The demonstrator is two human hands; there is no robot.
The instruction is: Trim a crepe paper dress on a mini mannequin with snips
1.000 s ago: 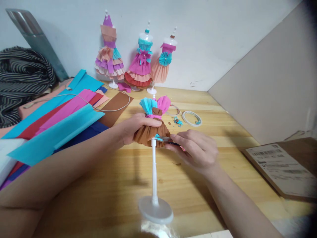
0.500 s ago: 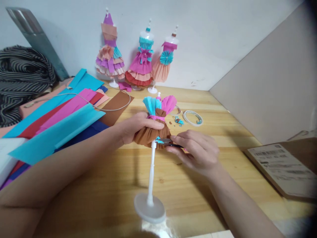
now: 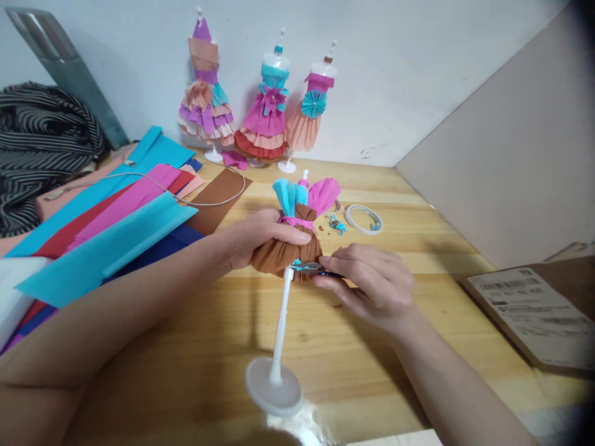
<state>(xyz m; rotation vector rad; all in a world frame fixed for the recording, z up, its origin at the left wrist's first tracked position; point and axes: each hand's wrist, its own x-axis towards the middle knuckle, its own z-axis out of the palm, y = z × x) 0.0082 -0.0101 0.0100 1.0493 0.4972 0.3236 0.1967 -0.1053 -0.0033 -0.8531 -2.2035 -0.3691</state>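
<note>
My left hand [image 3: 260, 238] grips a small mannequin's paper dress [image 3: 274, 255] at its waist, thumb across the front. The dress has a brown skirt, a pink band and blue and pink upper pieces. The mannequin is tilted, its white stand [image 3: 281, 334] and round base [image 3: 274, 387] pointing toward me. My right hand [image 3: 372, 279] is closed on a pair of scissors [image 3: 320, 270], dark-handled and partly hidden by the fingers. Their blades lie at the skirt's lower hem, by a bit of blue paper [image 3: 296, 264] near the top of the stand.
Three dressed mannequins [image 3: 272, 111] stand against the wall. Coloured crepe paper sheets [image 3: 111, 248] and a grey cable [image 3: 209, 204] lie at left. Paper scraps [image 3: 337, 224] and a tape roll [image 3: 365, 220] lie behind my right hand; a cardboard box [image 3: 534, 316] is at right.
The held mannequin has tilted slightly, its top shifting right and its base left. Both hands keep their grips, with the scissors still at the skirt's hem.
</note>
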